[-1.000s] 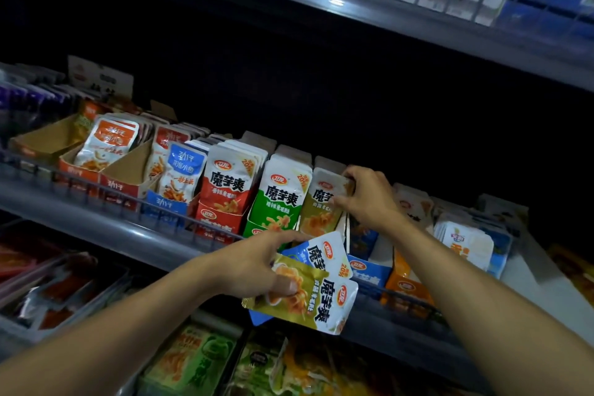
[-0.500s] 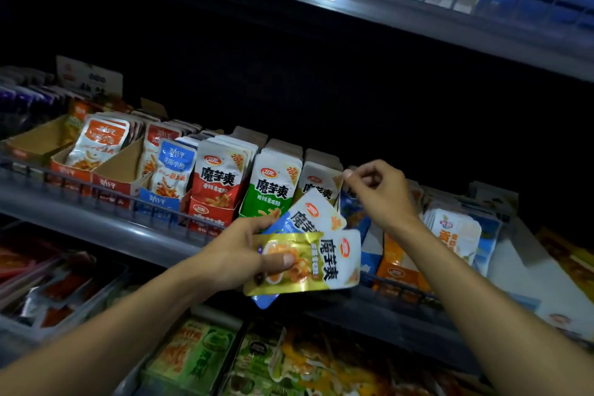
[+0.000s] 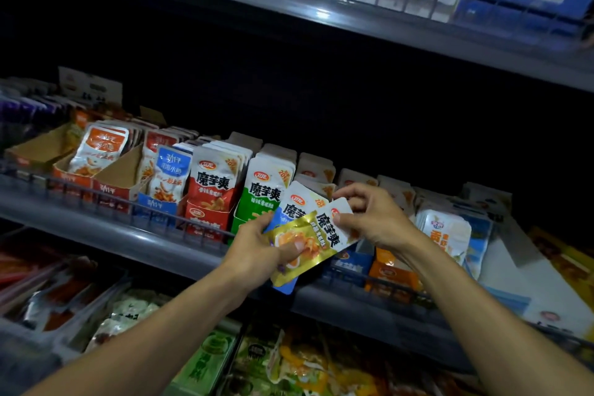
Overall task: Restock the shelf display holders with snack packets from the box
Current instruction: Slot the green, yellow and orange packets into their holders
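Note:
My left hand point(image 3: 260, 254) grips a small fan of snack packets in front of the middle shelf: a yellow-and-white packet point(image 3: 316, 243) on top and a blue-and-white packet point(image 3: 295, 206) behind it. My right hand point(image 3: 369, 219) pinches the white upper end of the yellow packet between thumb and fingers. Just behind the hands stand the cardboard display holders: a red holder point(image 3: 205, 215) and a green holder point(image 3: 254, 212) full of upright packets, then a yellow-packet row point(image 3: 316, 170) partly hidden by the held packets. The supply box is not in view.
A wire rail point(image 3: 112, 199) runs along the front edge of the middle shelf. Orange and blue holders point(image 3: 392, 276) sit to the right below my right wrist. An upper shelf point(image 3: 321, 10) overhangs. More packaged goods point(image 3: 205, 360) lie on the shelf below.
My right hand left the yellow-packet row on the shelf and came down to the packets in my left hand, now pinching the top yellow one. My left hand tilted the packets upward.

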